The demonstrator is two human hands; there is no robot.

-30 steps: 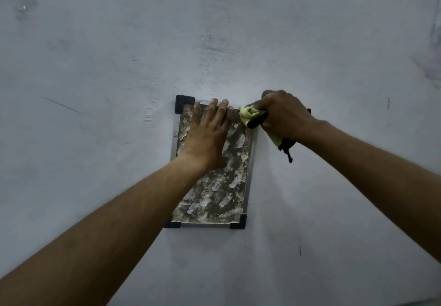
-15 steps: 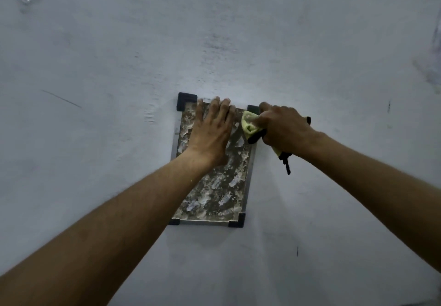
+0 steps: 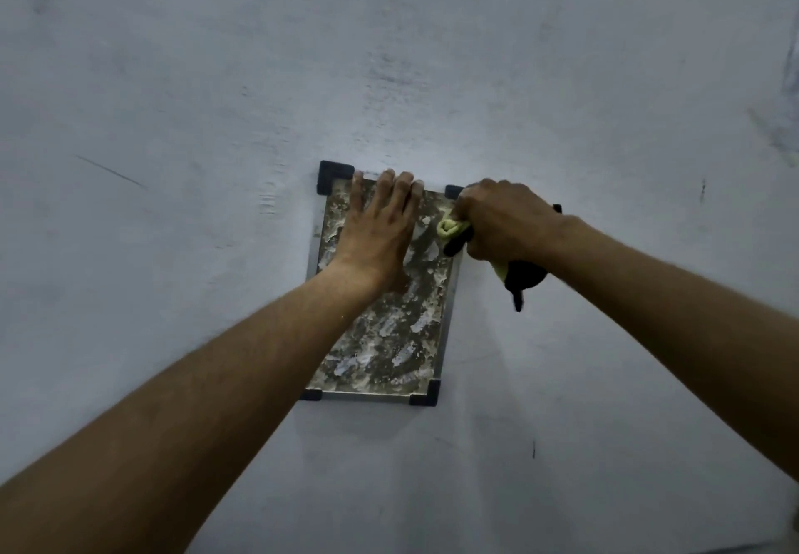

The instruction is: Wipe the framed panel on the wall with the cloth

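While my left hand (image 3: 380,233) lies open, flat on the framed panel (image 3: 380,337), my right hand (image 3: 503,222) grips the cloth (image 3: 449,229) at its top right corner; the long, smeared face runs downward from there.

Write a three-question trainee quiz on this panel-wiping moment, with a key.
1. True or false: the left hand lies flat on the mottled metal-framed panel.
2. Which hand grips the bunched yellow-green and black cloth?
3. The cloth is near which panel edge: A) bottom left, B) upper right, C) bottom right?

Key: 1 true; 2 the right hand; 3 B.
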